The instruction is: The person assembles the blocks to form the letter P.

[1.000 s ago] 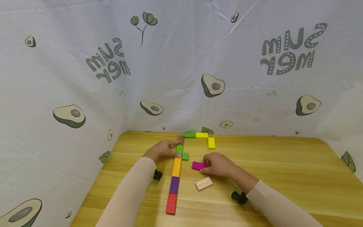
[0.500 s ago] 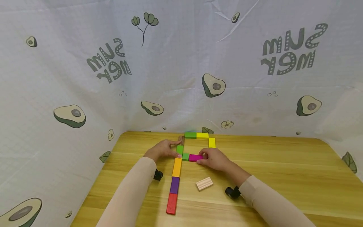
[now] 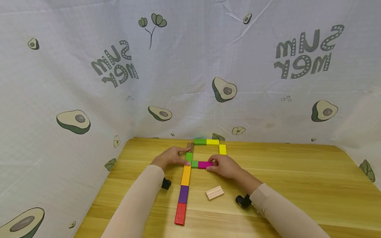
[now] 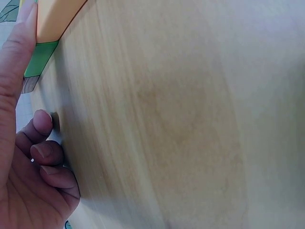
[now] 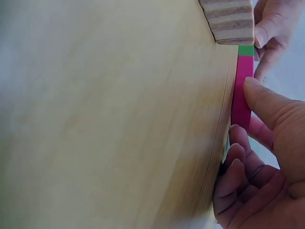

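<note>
My right hand [image 3: 227, 166] pinches a magenta block [image 3: 204, 165] between thumb and fingers; its left end meets a small green block [image 3: 194, 164]. In the right wrist view the thumb [image 5: 267, 102] lies along the magenta block's side. My left hand [image 3: 170, 157] spans the upper column of blocks: the index fingertip is at the brown block [image 3: 190, 146], the thumb tip where the longer green block [image 3: 189, 157] meets the orange block [image 3: 186, 175]. Its other fingers are bent loosely near the table in the left wrist view.
Below the orange block lie a purple block [image 3: 183, 194] and a red block [image 3: 180, 214]. A green block [image 3: 200, 141] and two yellow blocks [image 3: 212, 142] run along the back and turn downward. A loose plain wood block [image 3: 214, 192] lies in front. A printed curtain [image 3: 190, 72] hangs behind the table [image 3: 291, 185].
My right hand has slid the magenta block left and slightly back, straightening it against the small green block. In the last half second it barely moves. My left hand stays put.
</note>
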`<control>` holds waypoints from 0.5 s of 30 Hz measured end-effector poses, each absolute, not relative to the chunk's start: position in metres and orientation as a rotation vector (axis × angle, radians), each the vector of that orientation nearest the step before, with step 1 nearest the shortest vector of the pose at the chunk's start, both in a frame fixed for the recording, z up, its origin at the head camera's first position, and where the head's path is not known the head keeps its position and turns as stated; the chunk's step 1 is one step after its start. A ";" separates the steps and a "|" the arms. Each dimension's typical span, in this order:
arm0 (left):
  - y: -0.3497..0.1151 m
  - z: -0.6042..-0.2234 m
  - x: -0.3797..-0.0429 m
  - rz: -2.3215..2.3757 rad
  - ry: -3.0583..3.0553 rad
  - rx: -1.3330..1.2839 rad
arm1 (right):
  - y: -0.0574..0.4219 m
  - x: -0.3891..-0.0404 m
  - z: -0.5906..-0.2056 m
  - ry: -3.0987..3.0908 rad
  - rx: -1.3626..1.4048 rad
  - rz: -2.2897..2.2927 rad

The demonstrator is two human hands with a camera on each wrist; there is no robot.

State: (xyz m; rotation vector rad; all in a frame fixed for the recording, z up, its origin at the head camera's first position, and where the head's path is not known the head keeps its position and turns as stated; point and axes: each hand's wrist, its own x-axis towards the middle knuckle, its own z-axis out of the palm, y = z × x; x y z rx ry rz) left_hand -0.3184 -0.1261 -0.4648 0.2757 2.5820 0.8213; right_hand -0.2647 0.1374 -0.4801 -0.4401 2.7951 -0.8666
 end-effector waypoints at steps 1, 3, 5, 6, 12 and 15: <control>-0.126 -0.465 -0.319 0.820 2.583 0.276 | 0.138 -0.265 -0.480 2.794 -0.443 -0.868; -0.126 -0.465 -0.318 0.815 2.584 0.271 | 0.138 -0.265 -0.480 2.790 -0.453 -0.871; -0.126 -0.465 -0.318 0.810 2.586 0.268 | 0.139 -0.266 -0.480 2.786 -0.452 -0.867; -0.126 -0.465 -0.318 0.806 2.587 0.267 | 0.140 -0.266 -0.480 2.784 -0.452 -0.869; -0.125 -0.464 -0.317 0.798 2.596 0.242 | 0.142 -0.269 -0.479 2.778 -0.454 -0.893; -0.125 -0.463 -0.317 0.796 2.598 0.241 | 0.141 -0.270 -0.478 2.780 -0.458 -0.893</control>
